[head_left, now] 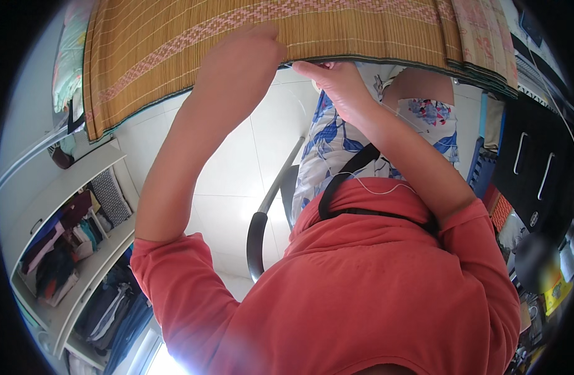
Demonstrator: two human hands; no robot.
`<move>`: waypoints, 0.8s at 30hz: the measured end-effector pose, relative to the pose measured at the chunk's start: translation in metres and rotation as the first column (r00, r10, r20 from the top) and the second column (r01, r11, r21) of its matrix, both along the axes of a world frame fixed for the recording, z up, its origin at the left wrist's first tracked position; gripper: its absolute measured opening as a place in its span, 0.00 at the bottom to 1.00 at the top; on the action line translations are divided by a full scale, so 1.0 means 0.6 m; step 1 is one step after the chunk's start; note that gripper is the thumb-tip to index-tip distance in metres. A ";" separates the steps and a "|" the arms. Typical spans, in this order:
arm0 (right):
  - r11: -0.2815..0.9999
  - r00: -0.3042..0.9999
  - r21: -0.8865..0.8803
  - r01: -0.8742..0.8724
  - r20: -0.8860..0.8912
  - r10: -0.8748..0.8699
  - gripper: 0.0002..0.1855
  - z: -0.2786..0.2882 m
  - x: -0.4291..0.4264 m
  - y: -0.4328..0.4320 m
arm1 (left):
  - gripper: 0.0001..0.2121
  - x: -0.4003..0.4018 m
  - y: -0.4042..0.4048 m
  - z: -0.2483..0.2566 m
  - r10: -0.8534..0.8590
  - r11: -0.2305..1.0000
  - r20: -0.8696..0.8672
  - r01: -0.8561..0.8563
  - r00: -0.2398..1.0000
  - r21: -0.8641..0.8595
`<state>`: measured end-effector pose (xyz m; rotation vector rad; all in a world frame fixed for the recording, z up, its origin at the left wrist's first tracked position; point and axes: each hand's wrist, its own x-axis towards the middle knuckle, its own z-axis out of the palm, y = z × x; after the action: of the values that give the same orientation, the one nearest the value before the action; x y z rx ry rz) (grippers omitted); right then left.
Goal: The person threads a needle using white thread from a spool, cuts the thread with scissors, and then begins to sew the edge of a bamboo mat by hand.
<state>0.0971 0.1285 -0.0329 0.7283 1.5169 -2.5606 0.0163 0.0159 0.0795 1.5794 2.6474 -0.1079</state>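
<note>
A bamboo mat [352, 35] with pink woven bands and a dark green bound edge hangs across the top of the view. My left hand [247, 58] is curled in front of the mat near its lower edge; its fingertips are turned away, and anything in them is hidden. Close to its right, my right hand [336, 84] pinches the mat's bound edge between thumb and fingers. More layers of the mat lie folded at the right, beside a paler cloth with a pink floral print [486, 42]. A thin white cord [376, 192] runs over my lap.
A chair armrest [258, 243] with a metal tube stands beside my left side. Open white shelves [66, 318] with folded clothes are at the left. Black drawers [526, 168] with metal handles stand at the right. White floor tiles [226, 173] show below the mat.
</note>
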 end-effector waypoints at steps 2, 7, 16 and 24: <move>1.000 1.000 0.000 0.007 -0.017 -0.007 0.10 -0.003 0.001 -0.002 | 0.03 -0.012 0.000 -0.007 -0.018 0.999 0.022 0.017 1.000 0.041; 0.999 0.999 0.011 -0.035 0.017 0.035 0.11 0.000 -0.001 0.001 | 0.04 -0.034 -0.017 -0.009 0.112 0.990 0.224 -0.128 0.968 0.060; 0.995 0.981 -0.055 -0.085 0.171 0.094 0.13 0.006 -0.011 0.003 | 0.05 -0.002 -0.030 0.008 0.191 0.964 0.246 -0.230 0.950 0.137; 0.998 0.985 -0.032 -0.052 0.163 0.056 0.13 0.007 -0.011 0.002 | 0.04 0.003 -0.030 -0.002 0.215 0.951 0.237 -0.258 0.947 0.171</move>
<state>0.0903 0.1296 -0.0290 0.8589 1.4280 -2.4110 0.0182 -0.0019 0.0780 1.2181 2.7143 0.3321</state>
